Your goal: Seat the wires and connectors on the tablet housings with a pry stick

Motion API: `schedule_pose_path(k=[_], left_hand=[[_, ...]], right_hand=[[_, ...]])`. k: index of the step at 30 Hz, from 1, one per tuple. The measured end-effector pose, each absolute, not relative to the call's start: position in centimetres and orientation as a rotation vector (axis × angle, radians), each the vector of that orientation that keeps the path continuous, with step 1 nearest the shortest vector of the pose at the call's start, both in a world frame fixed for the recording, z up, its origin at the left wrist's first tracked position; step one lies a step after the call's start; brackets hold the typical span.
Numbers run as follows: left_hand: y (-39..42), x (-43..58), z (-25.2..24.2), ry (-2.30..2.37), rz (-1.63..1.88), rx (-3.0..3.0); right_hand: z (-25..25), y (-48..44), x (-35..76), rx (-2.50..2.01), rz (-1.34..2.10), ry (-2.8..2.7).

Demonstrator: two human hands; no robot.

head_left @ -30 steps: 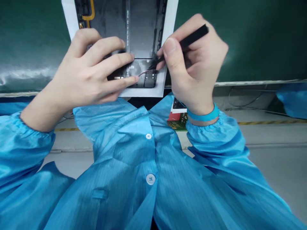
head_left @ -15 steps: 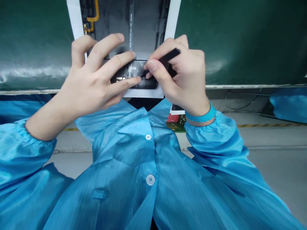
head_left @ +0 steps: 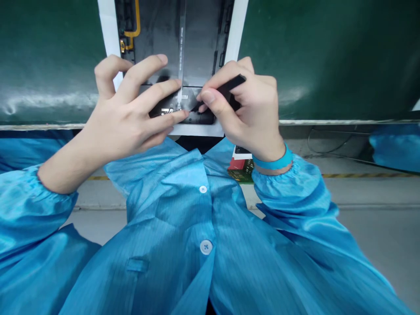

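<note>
An opened black tablet-like device [head_left: 203, 57] lies face-down or inside-up, which I cannot tell, with a grey ribbon cable [head_left: 181, 48] along its middle and an orange flex cable [head_left: 137, 22] at its upper left. My left hand [head_left: 127, 105] rests over its near left part, fingers spread, the little-finger side close to a small connector strip [head_left: 167, 110]. Pinched like a pen in my right hand [head_left: 249, 103] are slim black tweezers [head_left: 234, 82]. Their dark tip points down to the near edge strip, close to a left fingertip; whether it touches is unclear.
Under the device is a white sheet [head_left: 240, 22] on a green mat [head_left: 328, 57], which ends at the bench's near edge. Below that edge, a green circuit board [head_left: 243, 173] and a red piece [head_left: 236, 163] show beside my right wrist. A thin cable hangs at right.
The device and both hands sit slightly lower in the view. The tweezers' tip has shifted a little left, nearer my left fingertip. Both hands keep nearly the same pose.
</note>
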State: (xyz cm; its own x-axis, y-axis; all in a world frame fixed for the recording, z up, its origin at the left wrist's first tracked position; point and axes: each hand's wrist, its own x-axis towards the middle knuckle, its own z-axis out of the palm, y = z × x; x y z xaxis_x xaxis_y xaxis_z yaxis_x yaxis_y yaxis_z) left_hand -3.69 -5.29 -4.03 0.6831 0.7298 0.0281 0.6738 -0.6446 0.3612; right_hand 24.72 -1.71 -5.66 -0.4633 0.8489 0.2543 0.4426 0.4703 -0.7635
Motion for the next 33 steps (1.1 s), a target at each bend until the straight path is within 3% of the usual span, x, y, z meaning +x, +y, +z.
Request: schedule_pose_path(k=[16,25,33], left_hand=[[-5.1,-4.0,-4.2,1.079,0.267,2.725],[-4.9,-3.9,-3.9,1.121,0.228,2.599],[-4.9,-4.0,-4.1,1.118,0.245,2.575]], right_hand=[[-5.7,-1.7,24.7,-1.081,0.868,-2.120],[-6.6,-1.2,24.7,-0.862,0.728,-2.124],[-6.5,-0.9,24.7,-1.009,0.725,-2.218]])
